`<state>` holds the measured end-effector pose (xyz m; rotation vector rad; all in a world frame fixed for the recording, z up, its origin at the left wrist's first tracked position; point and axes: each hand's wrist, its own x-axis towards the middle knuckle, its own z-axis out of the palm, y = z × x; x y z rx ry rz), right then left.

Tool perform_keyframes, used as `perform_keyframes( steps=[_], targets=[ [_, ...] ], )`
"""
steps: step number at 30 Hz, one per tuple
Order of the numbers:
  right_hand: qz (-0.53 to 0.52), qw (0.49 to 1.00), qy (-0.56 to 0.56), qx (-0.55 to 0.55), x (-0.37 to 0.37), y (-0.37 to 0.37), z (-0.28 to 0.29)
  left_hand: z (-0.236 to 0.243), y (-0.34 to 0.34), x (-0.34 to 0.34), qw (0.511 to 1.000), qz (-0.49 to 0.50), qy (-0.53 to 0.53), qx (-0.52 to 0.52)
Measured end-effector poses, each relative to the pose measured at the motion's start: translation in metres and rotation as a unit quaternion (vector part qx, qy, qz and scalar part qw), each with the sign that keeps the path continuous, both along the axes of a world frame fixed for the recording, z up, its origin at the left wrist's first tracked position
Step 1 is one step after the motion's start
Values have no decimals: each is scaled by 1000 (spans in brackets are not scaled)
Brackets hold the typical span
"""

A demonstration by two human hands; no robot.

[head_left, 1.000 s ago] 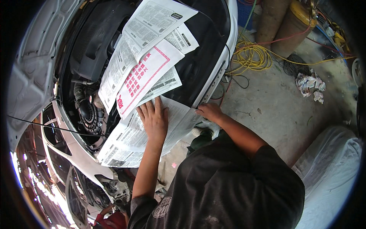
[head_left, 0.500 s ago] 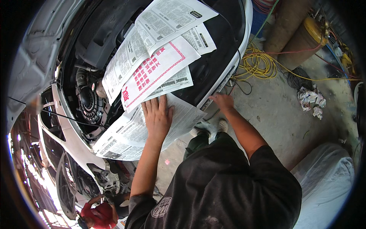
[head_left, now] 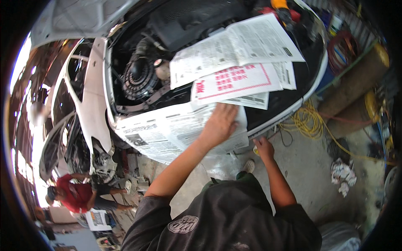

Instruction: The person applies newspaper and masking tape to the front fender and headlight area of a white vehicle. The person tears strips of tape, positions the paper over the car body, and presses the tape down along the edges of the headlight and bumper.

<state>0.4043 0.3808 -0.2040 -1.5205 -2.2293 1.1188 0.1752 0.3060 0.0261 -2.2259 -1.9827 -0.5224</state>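
My left hand lies with fingers stretched out on a sheet of newspaper draped over the front edge of a white car. My right hand hangs just off that edge, fingers curled. Something small, pale and yellowish shows at its fingertips, too little to name. Above my left hand, more newspaper lies overlapped on the car: a sheet with red print and a large folded sheet. The car's white rim runs between my right hand and the dark panel.
The engine bay stands exposed under a raised hood. A coiled yellow hose and crumpled paper lie on the floor at right, beside cylinders. A person in a red shirt is at lower left.
My view has swung, so the car sits further right and the person at left shows more fully. My left hand stays flat on the newspaper; my right hand remains by the car's edge.
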Motion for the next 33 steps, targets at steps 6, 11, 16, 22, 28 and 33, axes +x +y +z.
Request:
perform_keyframes(
  steps=[6, 11, 16, 22, 28, 33],
  targets=[
    [73, 906, 329, -257, -2, -108, 78, -27, -123, 47, 982, 76, -169, -41],
    [164, 886, 286, -327, -28, -200, 147, -41, -242, 42, 826, 202, -521, -68],
    [230, 905, 210, -291, -54, -270, 178, -56, -332, 28, 811, 207, -547, 5],
    [246, 914, 199, -255, -70, -334, 182, -65, -401, 32, 791, 206, -571, 71],
    [305, 902, 189, -241, -97, -362, 211, -64, -431, 33, 688, 222, -674, 155],
    [404, 867, 156, -245, -126, -372, 236, -51, -458, 10, 583, 173, -770, 191]
  ],
)
